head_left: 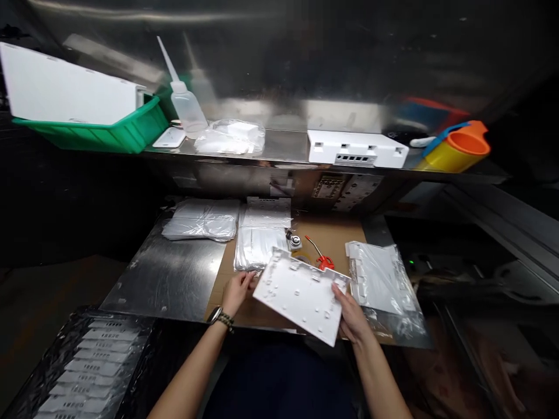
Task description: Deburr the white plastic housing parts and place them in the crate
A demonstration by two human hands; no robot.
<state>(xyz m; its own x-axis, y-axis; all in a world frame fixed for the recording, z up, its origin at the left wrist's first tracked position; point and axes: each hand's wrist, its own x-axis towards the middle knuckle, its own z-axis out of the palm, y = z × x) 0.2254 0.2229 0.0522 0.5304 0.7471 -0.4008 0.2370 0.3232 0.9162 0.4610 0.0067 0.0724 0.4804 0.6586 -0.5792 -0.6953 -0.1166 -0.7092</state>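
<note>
My right hand (pixel 353 317) grips the right end of a white plastic panel (pixel 301 297), thumb on top. The panel is tilted, with small clips and raised bosses on its upward face. At the near edge of a stack of clear plastic bags (pixel 262 247), the fingers of my left hand (pixel 237 293) are pinched together on the edge of a bag. A white slotted piece (pixel 267 212) lies on the far part of that stack. Beyond the panel are red-handled scissors (pixel 325 262), a tape roll (pixel 301 256) and a small round metal item (pixel 296 240).
More plastic bags (pixel 203 220) lie at the back left. A bagged white panel (pixel 379 276) is on the right. The shelf (pixel 283 145) carries a green bin (pixel 131 131), squeeze bottle (pixel 187 107), white housing (pixel 356 148) and yellow-orange holder (pixel 458 148). Slotted panels (pixel 87 366) fill a black-lined container lower left.
</note>
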